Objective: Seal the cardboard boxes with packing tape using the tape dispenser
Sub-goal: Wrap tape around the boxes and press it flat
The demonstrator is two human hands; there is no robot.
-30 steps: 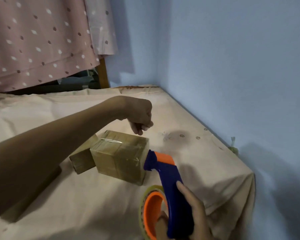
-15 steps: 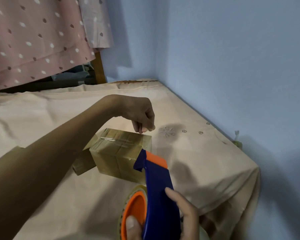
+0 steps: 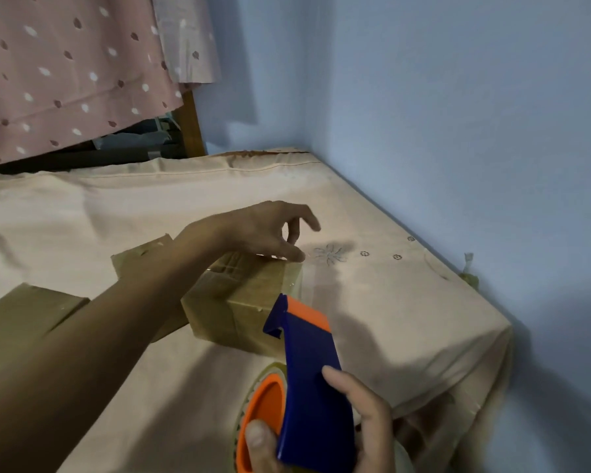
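A small cardboard box (image 3: 239,303) wrapped in clear tape sits on the beige cloth. My left hand (image 3: 263,230) reaches over its top with the fingers loosely spread, and the thumb tip touches the far top edge. My right hand (image 3: 365,425) grips the blue and orange tape dispenser (image 3: 309,367) close in front of the box, nose pointing at its near side. The tape roll (image 3: 263,409) sits on the dispenser's orange hub. A second box (image 3: 135,257) lies behind my left forearm, and a third box (image 3: 21,319) lies at the left.
The beige cloth (image 3: 389,319) covers a raised surface that drops off at the right front corner. A blue wall (image 3: 458,131) runs along its right side. A pink dotted curtain (image 3: 65,70) and a wooden post (image 3: 191,128) stand at the back.
My left hand has opened from a curled pinch and come down onto the box's far top edge. The dispenser has stayed near the box's front. The view has shifted, showing the box at the left.
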